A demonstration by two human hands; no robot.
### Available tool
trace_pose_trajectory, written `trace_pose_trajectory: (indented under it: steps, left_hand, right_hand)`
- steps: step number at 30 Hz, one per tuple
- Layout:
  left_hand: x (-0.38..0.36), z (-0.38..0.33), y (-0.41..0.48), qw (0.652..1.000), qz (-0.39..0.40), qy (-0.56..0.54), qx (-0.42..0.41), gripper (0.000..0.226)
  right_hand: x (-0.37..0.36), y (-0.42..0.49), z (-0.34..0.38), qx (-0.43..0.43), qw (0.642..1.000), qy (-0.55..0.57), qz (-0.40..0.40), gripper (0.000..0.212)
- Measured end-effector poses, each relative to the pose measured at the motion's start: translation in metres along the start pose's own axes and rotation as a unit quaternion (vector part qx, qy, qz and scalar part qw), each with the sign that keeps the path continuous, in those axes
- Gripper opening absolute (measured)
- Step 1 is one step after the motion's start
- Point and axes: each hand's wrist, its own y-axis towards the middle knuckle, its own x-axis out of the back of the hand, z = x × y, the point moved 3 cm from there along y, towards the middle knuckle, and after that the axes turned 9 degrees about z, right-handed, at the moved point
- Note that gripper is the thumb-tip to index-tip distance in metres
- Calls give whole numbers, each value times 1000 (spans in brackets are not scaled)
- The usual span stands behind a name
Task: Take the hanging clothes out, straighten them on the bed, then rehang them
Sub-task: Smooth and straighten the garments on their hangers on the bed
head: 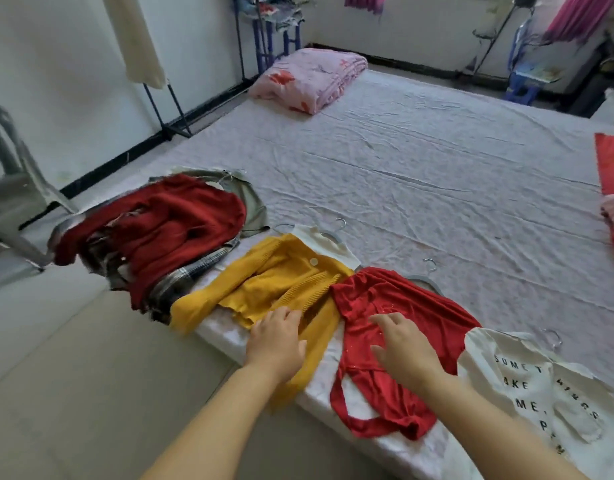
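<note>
The left hand lies open on the yellow cardigan and the right hand lies open on the red top, fingers spread, probably to flatten them on the bed.

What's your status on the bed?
Left hand flat on yellow cardigan. Right hand flat on red top. Both open. Nothing blocking.

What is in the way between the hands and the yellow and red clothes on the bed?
Nothing visible. The left hand already rests on the yellow cardigan, and the right hand lies flat on the red top. Both garments lie on top at the bed's near edge, with nothing covering them.
</note>
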Motion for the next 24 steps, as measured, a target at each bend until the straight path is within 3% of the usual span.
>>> trace_pose_trajectory:
  steps: [10, 17, 24]
  left_hand:
    - [48, 235, -97, 990, -40, -33, 134, 50]
    - [64, 316, -100, 981, -43, -77, 173, 49]
    - [103, 389, -33, 985, -40, -51, 161, 49]
  right_hand:
    - [-56, 45, 222, 114, 990, -76, 45, 51]
    - [-70, 91, 309, 137, 983, -107, 58, 51]
    - [-76, 183, 361, 118, 987, -92, 65, 54]
